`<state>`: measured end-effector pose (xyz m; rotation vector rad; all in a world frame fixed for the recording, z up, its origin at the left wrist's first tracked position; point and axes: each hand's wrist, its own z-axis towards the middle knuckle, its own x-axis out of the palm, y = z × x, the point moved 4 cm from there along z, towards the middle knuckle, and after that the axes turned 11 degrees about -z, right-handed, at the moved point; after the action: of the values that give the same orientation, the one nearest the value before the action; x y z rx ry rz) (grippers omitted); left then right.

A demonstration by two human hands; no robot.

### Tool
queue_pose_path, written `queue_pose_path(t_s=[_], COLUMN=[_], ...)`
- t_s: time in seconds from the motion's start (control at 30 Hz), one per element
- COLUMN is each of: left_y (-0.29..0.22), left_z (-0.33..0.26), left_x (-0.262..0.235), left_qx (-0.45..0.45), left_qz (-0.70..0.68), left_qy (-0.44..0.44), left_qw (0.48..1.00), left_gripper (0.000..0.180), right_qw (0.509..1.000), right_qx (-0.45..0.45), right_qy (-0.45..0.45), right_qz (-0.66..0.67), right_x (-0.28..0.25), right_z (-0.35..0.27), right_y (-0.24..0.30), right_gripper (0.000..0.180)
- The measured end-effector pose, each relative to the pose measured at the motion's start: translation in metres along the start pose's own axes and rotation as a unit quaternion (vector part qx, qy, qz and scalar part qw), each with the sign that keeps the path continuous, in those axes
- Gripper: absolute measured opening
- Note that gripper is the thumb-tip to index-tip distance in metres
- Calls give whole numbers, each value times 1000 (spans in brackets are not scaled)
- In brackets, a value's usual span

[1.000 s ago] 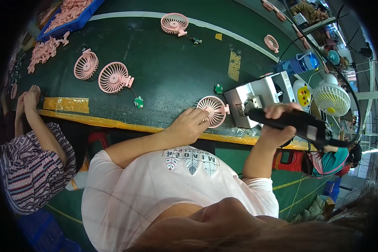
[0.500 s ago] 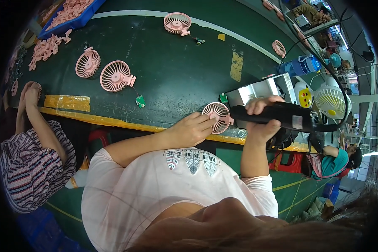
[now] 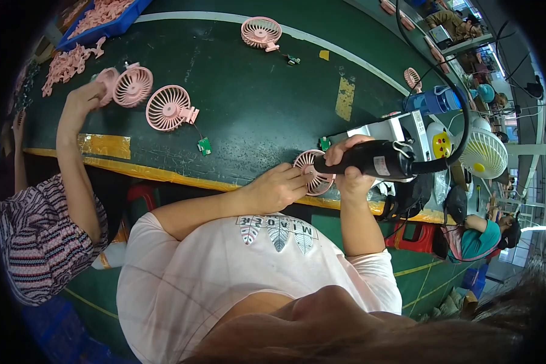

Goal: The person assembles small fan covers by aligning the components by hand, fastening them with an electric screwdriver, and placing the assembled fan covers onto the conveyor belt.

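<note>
A pink round fan guard (image 3: pixel 305 159) rests at the front edge of the green bench. The fingers of my left hand (image 3: pixel 278 188) are closed on its left side. My right hand (image 3: pixel 353 183) wraps round a black corded electric screwdriver (image 3: pixel 379 159). The tool lies nearly level, its front end over the fan guard's right part; the very tip cannot be made out. A small green circuit board (image 3: pixel 324 144) sits just behind the guard. Farther left are another pink fan guard (image 3: pixel 171 109) and its wired green circuit board (image 3: pixel 204 145).
At left, a co-worker's hand (image 3: pixel 85 100) is at a pink fan guard next to another one (image 3: pixel 133 86). A blue bin (image 3: pixel 103 27) holds pink parts. One more guard (image 3: pixel 261 33) lies at the back. A blue bottle (image 3: pixel 433 100) and white fan (image 3: pixel 484 153) are at right.
My right hand has brought the screwdriver left, over the fan guard. My left hand stays nearly still. The co-worker's hand has reached forward with a pink fan guard beside the other one.
</note>
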<state>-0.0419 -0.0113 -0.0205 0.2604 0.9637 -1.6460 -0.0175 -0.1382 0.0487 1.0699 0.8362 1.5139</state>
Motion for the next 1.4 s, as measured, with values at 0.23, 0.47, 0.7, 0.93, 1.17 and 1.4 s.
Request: queue_pose_path(t_s=[0.23,0.47,0.7,0.93,1.17,1.4], left_y=[3,55,78,59,42,20], left_z=[1,24,35,-56,-32,5], left_x=[-1,-46,-129,-143,-79,-22], left_qx=[11,-217,-250,-455,-299,-147], left_qz=[4,57,277,403,180,-1], left_qy=[-16,28,-159,-124,-47,-23], left_qw=[1000,974,914,785,936,989], left_gripper=[15,33,51,28,22,9], right_qw=[999,985,994,981,959,972], right_qx=[-28,-50,-12,-85,-229,-128], right_qy=[-11,-125,-68,-81,-111,-125], right_qz=[-28,-109,-80,-151,-127,-153], right_x=[-11,-33,-27,-44,-50,-47], right_z=[-2,-9,-22,-20,-8,0], right_y=[4,37,15,48,88,78], right_gripper=[57,67,60,65,61,54])
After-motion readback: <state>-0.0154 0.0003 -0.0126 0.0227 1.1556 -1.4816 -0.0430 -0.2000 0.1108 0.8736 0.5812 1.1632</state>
